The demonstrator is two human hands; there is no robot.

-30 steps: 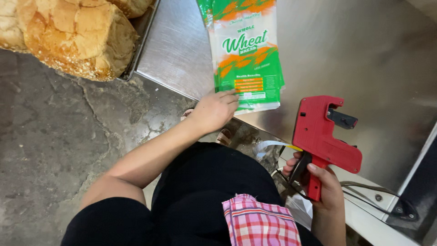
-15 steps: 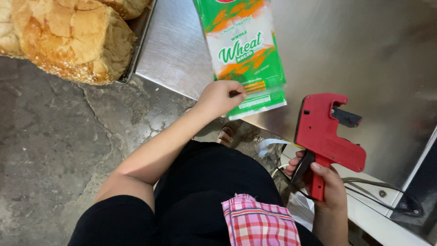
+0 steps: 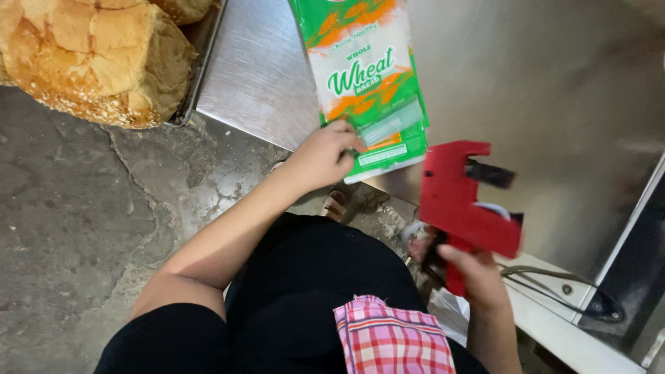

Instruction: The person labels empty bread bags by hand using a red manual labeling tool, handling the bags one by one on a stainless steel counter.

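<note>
A worker's left hand [image 3: 322, 156] pinches the near end of a green, white and orange packaged wheat loaf [image 3: 364, 76] lying flat on the brushed stainless-steel table [image 3: 554, 90], while the right hand [image 3: 471, 273] is wrapped tight around the grip of a red plastic price-label gun [image 3: 464, 201], poised just beside the glossy wrapper. Labelling looks to be the step in hand; bringing the gun's nose squarely onto the smooth film seems needed. Crusty, seeded loaves [image 3: 97, 59] sit on a tray at left.
</note>
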